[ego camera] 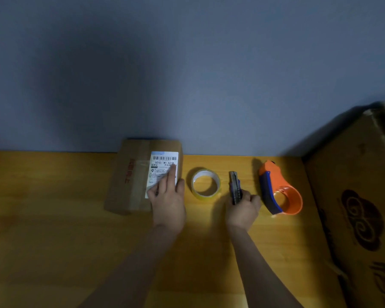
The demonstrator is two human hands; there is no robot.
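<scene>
Small cardboard parcel (pixel 140 176) lies flat at the back of the yellow wooden desk (pixel 53 230), its far edge against the blue-grey wall (pixel 187 63). A white shipping label (pixel 162 172) with barcode sits on its top face, right half.

Left hand (pixel 168 201) rests flat on the parcel, over the label's lower part; fingers (pixel 171 176) straight and laid out on the label, holding nothing.

Right hand (pixel 245 211) grips a utility knife (pixel 235 186) by its lower end, fingers curled round the handle. The knife points away from the person, low over the desk; whether it touches the wood is unclear.

Roll of clear tape (pixel 206 183) lies on the desk between parcel and knife, just beside both. Orange and blue tape dispenser (pixel 278 190) stands just right of the right hand. Large cardboard box (pixel 360 207) with a dark printed emblem fills the right edge.
</scene>
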